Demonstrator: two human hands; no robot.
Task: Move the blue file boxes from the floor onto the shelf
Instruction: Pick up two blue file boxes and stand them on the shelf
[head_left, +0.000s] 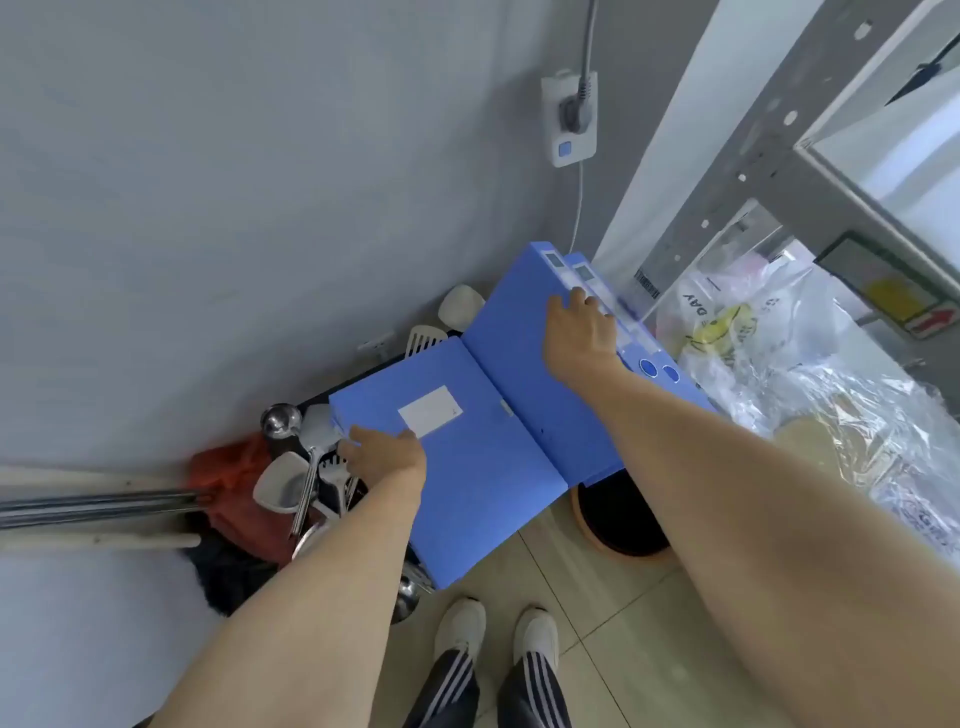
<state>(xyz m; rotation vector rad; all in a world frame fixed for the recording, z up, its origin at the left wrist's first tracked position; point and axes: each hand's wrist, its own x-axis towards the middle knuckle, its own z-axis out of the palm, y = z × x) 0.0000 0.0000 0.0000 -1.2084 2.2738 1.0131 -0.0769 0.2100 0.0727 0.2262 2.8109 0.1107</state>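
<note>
A blue file box (467, 467) with a white label lies flat at the centre, and my left hand (387, 457) grips its near-left edge. To its right two more blue file boxes (524, 364) stand on edge side by side, spines up with label strips. My right hand (582, 332) clasps over their top spines. The grey metal shelf (779, 156) rises at the right, its post just beyond the upright boxes.
Kitchen utensils (306, 467) and a red bag (234, 467) crowd the floor at the left. Clear plastic bags (779, 374) fill the lower shelf on the right. A dark round bin (623, 525) sits under the boxes. A wall socket (571, 119) is above. My shoes (493, 629) stand on tile.
</note>
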